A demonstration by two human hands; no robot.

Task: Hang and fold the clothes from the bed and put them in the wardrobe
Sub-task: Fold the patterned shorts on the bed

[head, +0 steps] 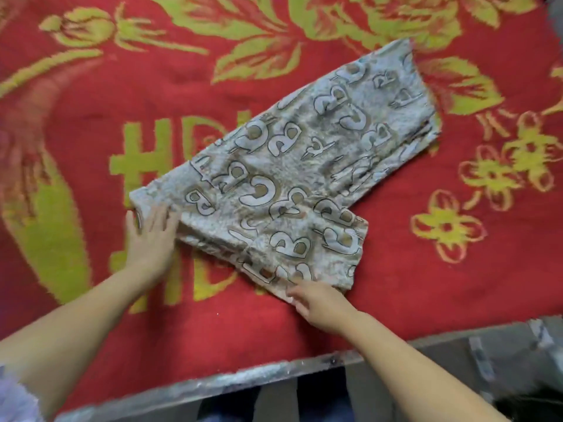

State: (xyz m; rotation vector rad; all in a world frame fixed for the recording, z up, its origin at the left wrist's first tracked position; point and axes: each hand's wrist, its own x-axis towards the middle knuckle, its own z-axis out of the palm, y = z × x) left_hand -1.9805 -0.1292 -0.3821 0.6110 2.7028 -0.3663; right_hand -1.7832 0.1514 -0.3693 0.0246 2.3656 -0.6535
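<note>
Red bedspread point(396, 269) under hand-pressed printed garment point(289, 166)

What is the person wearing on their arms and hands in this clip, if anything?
Both forearms are bare, and so are the left hand and right hand: no gloves, rings, watch or bracelet visible. A pale lilac, fluffy fabric edge shows beside the left arm, possibly a sleeve.

Both bare forearms reach forward from the near edge, the left one from the near left corner and the right one from the near right. The left hand point(150, 239) lies flat, palm down, with its fingers straight and slightly spread, pointing to the far side. The right hand point(316, 303) is lower, its fingers bent and pointing left.
</note>
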